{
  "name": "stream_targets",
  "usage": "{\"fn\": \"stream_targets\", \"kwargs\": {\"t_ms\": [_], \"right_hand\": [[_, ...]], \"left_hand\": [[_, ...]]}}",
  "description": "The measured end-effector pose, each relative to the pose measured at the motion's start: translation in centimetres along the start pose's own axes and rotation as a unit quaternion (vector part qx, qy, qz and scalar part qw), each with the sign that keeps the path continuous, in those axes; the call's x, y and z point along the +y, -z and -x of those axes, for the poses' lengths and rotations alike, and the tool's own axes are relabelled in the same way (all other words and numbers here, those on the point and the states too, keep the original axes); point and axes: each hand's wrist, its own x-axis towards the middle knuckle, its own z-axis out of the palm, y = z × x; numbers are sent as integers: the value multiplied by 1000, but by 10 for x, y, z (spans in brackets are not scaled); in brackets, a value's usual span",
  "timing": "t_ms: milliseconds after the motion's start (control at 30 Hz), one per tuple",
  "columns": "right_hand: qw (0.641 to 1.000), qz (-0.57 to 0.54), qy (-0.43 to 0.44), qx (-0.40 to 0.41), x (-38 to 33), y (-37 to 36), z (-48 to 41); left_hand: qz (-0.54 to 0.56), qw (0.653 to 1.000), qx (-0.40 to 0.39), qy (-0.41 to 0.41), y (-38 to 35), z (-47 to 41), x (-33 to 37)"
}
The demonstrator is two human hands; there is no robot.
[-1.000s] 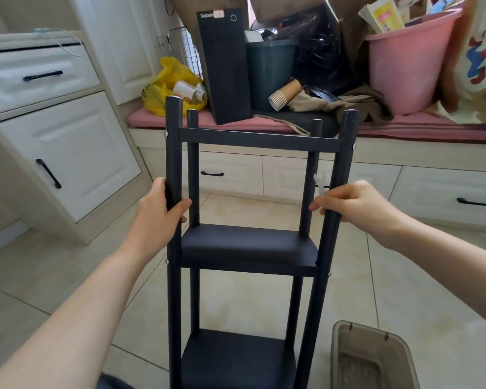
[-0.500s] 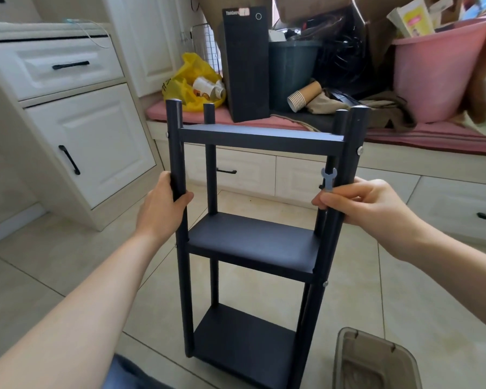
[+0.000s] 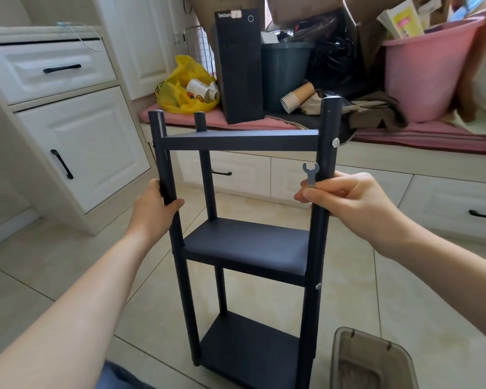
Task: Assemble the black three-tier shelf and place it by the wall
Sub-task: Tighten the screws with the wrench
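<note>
The black three-tier shelf [image 3: 247, 245] stands upright on the tiled floor in front of me, slightly turned, with all three boards fitted between four round posts. My left hand [image 3: 155, 211] is wrapped around the front left post between the top and middle boards. My right hand [image 3: 351, 200] grips the front right post at the same height and also pinches a small silver flat wrench [image 3: 310, 174] that sticks up beside the post. A silver bolt head [image 3: 335, 141] shows on the right post at the top board.
A brownish clear plastic bin [image 3: 373, 360] sits on the floor at lower right. Behind the shelf runs a low bench with a pink cushion [image 3: 404, 134], a black computer tower [image 3: 240, 66], a yellow bag [image 3: 184, 88], paper cups and a pink tub [image 3: 424, 74]. White drawers [image 3: 76, 133] stand at left.
The shelf has turned and moved a little away from me, so more of the lower boards shows. The wrench in my right hand has come into view. Both hands keep their grip.
</note>
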Motion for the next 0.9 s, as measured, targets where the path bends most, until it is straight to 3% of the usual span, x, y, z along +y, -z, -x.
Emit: {"fn": "stream_targets", "kwargs": {"t_ms": [167, 400, 500, 600, 667, 733, 900], "right_hand": [[999, -1, 49, 1, -9, 5, -4], [997, 10, 81, -4, -14, -2, -9], [996, 19, 84, -21, -17, -7, -12], [996, -7, 82, -38, -23, -13, -15], [995, -28, 84, -41, -27, -17, -16], [995, -43, 80, -41, -30, -20, -17], [996, -59, 69, -19, -35, -25, -20]], "left_hand": [[87, 995, 29, 23, -4, -1, 6], [-5, 999, 32, -3, -16, 18, 33], [91, 994, -61, 6, -22, 38, 56], [161, 950, -267, -15, -33, 66, 77], [182, 919, -349, -28, -44, 81, 86], [216, 905, -365, -27, -56, 90, 91], [269, 913, -302, -58, -76, 102, 92]]}}
